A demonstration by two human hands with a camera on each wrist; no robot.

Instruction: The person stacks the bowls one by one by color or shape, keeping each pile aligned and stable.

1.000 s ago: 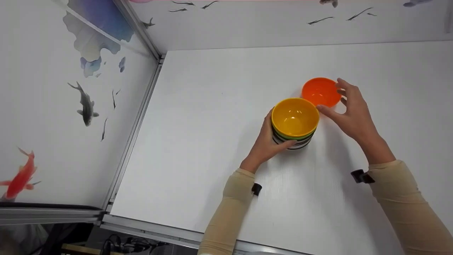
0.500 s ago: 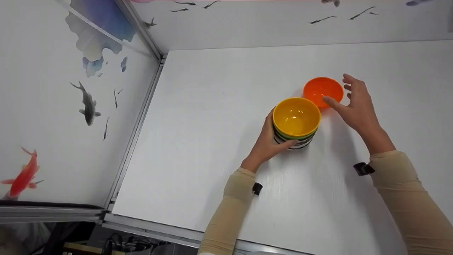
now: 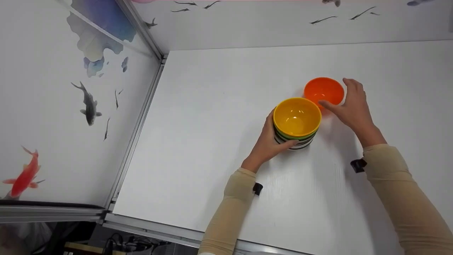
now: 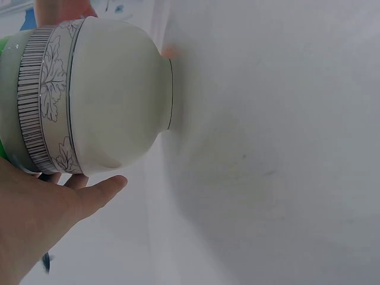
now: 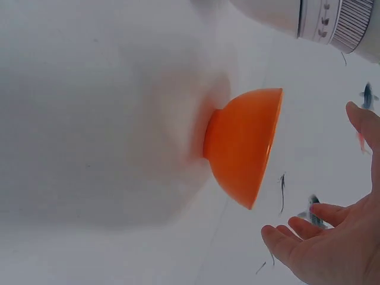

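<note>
A yellow bowl sits on top of a stack, with a green rim under it and a white patterned bowl at the bottom. My left hand holds this stack from the left, fingers around its side and thumb along the front. Just behind and to the right stands an orange bowl, upright on the table. My right hand is spread at the orange bowl's right side, its thumb over the near rim in the head view. In the right wrist view its fingers are apart from the bowl.
The white tabletop ends in a metal frame at the front edge. Panels printed with fish rise at the left and the back. Dark cables lie below the front edge.
My right hand has drawn back a little to the right from the bowls, then come slightly closer to the orange bowl again. The left hand keeps its hold on the stack.
</note>
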